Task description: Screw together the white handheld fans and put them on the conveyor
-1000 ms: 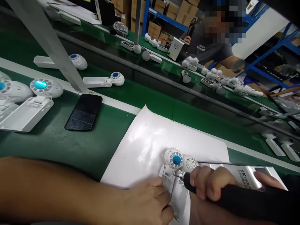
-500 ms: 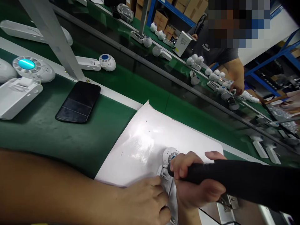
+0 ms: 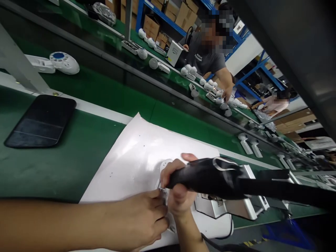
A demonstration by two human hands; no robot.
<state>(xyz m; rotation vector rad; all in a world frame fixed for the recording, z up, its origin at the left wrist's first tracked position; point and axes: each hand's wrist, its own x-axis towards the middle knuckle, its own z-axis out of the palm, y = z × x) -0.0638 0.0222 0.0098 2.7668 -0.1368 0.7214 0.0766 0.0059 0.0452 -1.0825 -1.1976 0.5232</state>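
Observation:
My right hand is wrapped round a thick black electric screwdriver, which tilts with its rear end to the right. Its tip is hidden behind my fingers. Under it, a white device with a round head lies on a glossy white sheet, mostly covered by both hands. My left hand has its fingers curled and pressed onto the device's lower body, holding it against the sheet.
A black phone lies on the green mat to the left. Beyond a white rail, another white device rests on the green belt. Silver metal equipment with cables stands at right. A co-worker sits across, near several white devices.
The view has swung to the right, so the phone, sheet and hands appear farther left. The screwdriver's rear end has come into view. Both hands keep their hold.

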